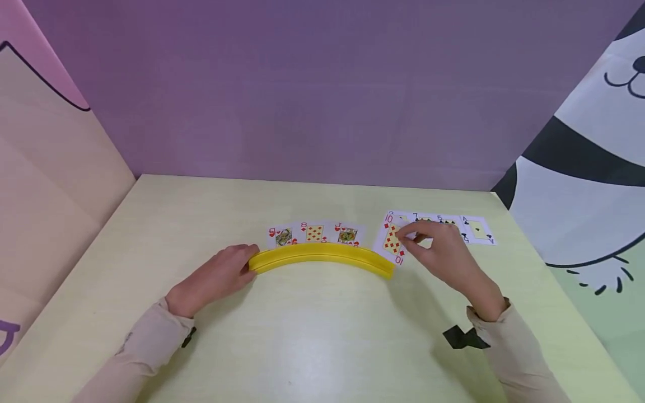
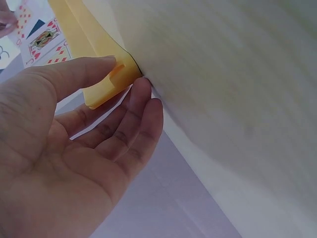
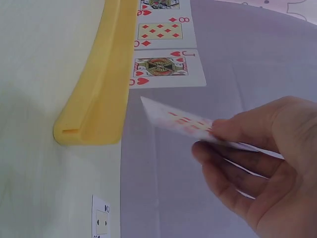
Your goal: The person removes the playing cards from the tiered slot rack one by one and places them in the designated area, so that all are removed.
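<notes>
A curved yellow card holder (image 1: pixel 322 252) lies on the table with a queen of hearts (image 1: pixel 283 237), an eight of diamonds (image 1: pixel 314 233) and a jack of hearts (image 1: pixel 347 235) upright in it. My left hand (image 1: pixel 221 274) grips the holder's left end, thumb on the near face in the left wrist view. Between thumb and fingers, my right hand (image 1: pixel 445 254) pinches a ten of diamonds (image 1: pixel 389 240). That card is tilted beside the holder's right end; in the right wrist view its edge is apart from the holder.
Behind the right hand, several black-suit cards lie in a row on the table, with an ace (image 1: pixel 477 229) at the right end. The hand and the ten partly cover them. A purple wall (image 1: pixel 322 101) borders the table's back edge.
</notes>
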`<state>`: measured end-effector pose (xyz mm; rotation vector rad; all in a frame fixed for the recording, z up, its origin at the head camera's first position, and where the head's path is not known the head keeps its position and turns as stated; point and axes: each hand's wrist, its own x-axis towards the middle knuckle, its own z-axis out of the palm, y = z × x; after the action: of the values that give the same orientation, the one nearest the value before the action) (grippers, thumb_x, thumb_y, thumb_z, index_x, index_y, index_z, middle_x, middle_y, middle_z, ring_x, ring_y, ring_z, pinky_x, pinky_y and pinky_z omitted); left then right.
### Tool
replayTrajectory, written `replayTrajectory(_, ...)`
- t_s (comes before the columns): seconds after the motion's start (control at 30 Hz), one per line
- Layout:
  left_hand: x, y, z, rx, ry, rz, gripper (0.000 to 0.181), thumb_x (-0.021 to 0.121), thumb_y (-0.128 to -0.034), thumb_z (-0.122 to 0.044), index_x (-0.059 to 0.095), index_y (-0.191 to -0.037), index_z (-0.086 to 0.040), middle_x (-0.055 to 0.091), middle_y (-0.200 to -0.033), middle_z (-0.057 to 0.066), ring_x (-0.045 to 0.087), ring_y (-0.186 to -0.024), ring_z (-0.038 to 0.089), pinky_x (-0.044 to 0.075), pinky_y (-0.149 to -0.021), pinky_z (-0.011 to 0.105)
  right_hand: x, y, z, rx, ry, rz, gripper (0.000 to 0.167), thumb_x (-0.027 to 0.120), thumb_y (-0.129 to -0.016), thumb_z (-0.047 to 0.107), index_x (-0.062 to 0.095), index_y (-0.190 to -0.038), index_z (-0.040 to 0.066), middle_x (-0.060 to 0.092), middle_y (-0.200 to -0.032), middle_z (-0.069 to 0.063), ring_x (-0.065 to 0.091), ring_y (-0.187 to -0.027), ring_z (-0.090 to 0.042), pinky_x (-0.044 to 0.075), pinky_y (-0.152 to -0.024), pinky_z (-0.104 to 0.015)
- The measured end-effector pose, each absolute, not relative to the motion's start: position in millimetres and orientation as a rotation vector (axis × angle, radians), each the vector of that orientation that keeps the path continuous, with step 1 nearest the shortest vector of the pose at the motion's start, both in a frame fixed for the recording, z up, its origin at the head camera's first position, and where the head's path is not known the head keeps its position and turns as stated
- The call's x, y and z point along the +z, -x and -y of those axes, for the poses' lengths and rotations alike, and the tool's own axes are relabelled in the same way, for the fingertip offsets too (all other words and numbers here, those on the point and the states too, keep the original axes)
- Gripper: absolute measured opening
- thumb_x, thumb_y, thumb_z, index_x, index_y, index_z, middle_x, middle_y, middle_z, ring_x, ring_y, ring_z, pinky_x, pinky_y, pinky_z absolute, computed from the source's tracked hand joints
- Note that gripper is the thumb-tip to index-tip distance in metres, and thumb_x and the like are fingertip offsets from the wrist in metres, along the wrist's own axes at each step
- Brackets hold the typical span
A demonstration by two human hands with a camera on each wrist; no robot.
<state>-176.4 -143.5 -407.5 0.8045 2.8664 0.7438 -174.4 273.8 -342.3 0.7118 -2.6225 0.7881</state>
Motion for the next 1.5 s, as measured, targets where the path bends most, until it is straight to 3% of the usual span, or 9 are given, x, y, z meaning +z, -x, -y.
replayTrajectory(0.17, -410, 178, 141, 0.741, -0.803, -2.842, 0.012, 0.068, -0.0904, -0.004, 0.059, -0.098, -0.005, 0.051, -0.076, -0.001, 0.047, -0.066, 0.013, 0.044, -0.059, 0.024, -345, 178, -284, 0.833, -0.653, 2.495, 0.020, 0.072, -0.086, -0.006, 0.075, -0.100, 0.007, 0.074, -0.095, -0.004, 0.060, -0.074, -0.009, 0.045, -0.071, -0.009)
replayTrajectory(0.3, -411, 178, 141, 0.734, -0.799, -2.849, 0.013, 0.069, -0.0903, -0.005, 0.059, -0.099, -0.006, 0.051, -0.077, -0.002, 0.048, -0.066, 0.013, 0.045, -0.059, 0.024, -350, 183, -291, 0.878, -0.585, 2.472, 0.020, 0.069, -0.090, -0.003, 0.073, -0.108, 0.006, 0.073, -0.100, -0.009, 0.060, -0.074, -0.011, 0.045, -0.072, -0.006)
replayTrajectory(0.5, -409, 178, 142, 0.741, -0.814, -2.848, 0.015, 0.070, -0.0906, -0.006, 0.059, -0.100, -0.005, 0.051, -0.077, -0.001, 0.048, -0.067, 0.013, 0.045, -0.060, 0.024, -360, 193, -301, 0.909, -0.469, 2.537, 0.012, 0.066, -0.095, 0.005, 0.068, -0.106, 0.007, 0.064, -0.081, -0.006, 0.053, -0.066, -0.014, 0.042, -0.059, -0.013)
replayTrajectory(0.93, -410, 179, 143, 0.744, -0.806, -2.845, 0.016, 0.071, -0.0908, -0.008, 0.058, -0.101, -0.006, 0.051, -0.078, -0.001, 0.048, -0.068, 0.013, 0.045, -0.061, 0.024, -390, 212, -321, 0.912, -0.402, 2.784, 0.006, 0.066, -0.095, 0.008, 0.066, -0.102, 0.006, 0.066, -0.086, -0.007, 0.055, -0.075, -0.023, 0.047, -0.062, -0.022)
replayTrajectory(1.33, -408, 178, 145, 0.744, -0.829, -2.862, 0.016, 0.072, -0.0902, -0.007, 0.058, -0.099, -0.006, 0.050, -0.076, -0.002, 0.047, -0.068, 0.012, 0.045, -0.060, 0.024, -393, 216, -325, 0.897, -0.466, 2.966, 0.023, 0.071, -0.091, 0.006, 0.066, -0.113, 0.004, 0.067, -0.099, -0.009, 0.061, -0.087, -0.025, 0.050, -0.069, -0.027)
replayTrajectory(1.5, -407, 179, 147, 0.749, -0.840, -2.866, 0.016, 0.072, -0.0896, -0.007, 0.058, -0.098, -0.007, 0.049, -0.075, -0.003, 0.047, -0.067, 0.012, 0.044, -0.060, 0.024, -395, 216, -323, 0.838, -0.522, 3.050, 0.031, 0.070, -0.090, 0.005, 0.064, -0.120, 0.002, 0.065, -0.094, -0.007, 0.056, -0.085, -0.023, 0.047, -0.066, -0.028)
